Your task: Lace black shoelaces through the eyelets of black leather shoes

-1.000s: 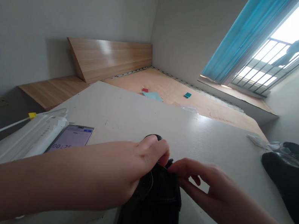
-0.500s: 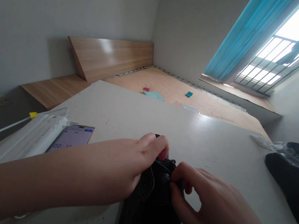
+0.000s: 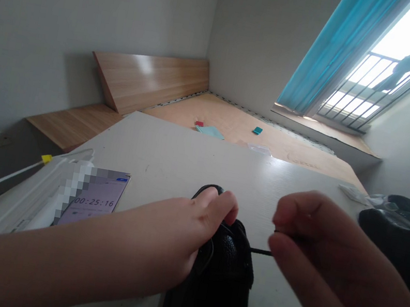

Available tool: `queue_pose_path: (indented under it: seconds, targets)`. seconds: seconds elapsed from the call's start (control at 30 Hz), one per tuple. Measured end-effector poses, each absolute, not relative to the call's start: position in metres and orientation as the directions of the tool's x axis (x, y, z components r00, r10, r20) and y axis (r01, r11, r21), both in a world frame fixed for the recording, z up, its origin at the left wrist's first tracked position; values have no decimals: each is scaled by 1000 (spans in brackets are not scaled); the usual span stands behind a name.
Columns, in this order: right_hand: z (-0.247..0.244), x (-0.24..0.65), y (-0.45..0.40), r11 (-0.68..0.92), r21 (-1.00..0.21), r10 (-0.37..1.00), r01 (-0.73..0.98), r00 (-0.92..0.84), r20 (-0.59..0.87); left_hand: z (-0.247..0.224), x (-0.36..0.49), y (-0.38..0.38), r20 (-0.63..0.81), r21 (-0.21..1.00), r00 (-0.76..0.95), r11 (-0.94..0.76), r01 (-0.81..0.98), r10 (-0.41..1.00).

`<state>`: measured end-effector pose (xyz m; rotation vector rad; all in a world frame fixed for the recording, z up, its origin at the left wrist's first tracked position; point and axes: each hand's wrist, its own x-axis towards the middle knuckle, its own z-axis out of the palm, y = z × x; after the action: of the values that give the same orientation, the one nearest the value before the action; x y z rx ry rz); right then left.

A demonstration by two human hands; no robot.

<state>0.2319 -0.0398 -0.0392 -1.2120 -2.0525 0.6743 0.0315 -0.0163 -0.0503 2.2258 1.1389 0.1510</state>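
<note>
A black shoe (image 3: pixel 230 247) with a glossy, leather-like upper stands on the white table in front of me, its near end dark. My left hand (image 3: pixel 210 217) reaches over it from the left, fingers curled down and closed on its upper; the fingertips are partly hidden. To the right of the shoe, my right hand (image 3: pixel 303 243) pinches a thin black shoelace (image 3: pixel 260 252) between thumb and forefinger. The lace runs taut and nearly level from the shoe's side to those fingertips.
A phone (image 3: pixel 97 201) showing a timer lies at the left beside a clear plastic pouch (image 3: pixel 40 199) and a white cable (image 3: pixel 0 179). Another black shoe (image 3: pixel 394 243) with clear plastic sits at the right. Beyond the table (image 3: pixel 173 153) is a bed (image 3: pixel 227 113).
My right hand has moved away from the shoe to the right, drawing the lace out straight. The left hand stays on the shoe, shifted slightly right.
</note>
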Motion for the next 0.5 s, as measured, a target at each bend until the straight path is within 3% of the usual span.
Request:
queue_pose_path:
  seconds: [0.13,0.2,0.33,0.5]
  targets:
    - [-46,224,-34,600,-344,793,722,-594,136,-55,30,-17,-148,549,633,-469,691,760]
    - [-53,215,-30,610,-281,784,741,-615,81,-57,28,-17,-138,558,632,-467,685,762]
    - [-64,203,-23,530,-395,818,751,-575,4,-57,26,-18,-134,584,627,-450,676,768]
    - [-68,199,-17,473,-536,833,699,-552,15,-53,24,-16,-156,577,625,-443,686,765]
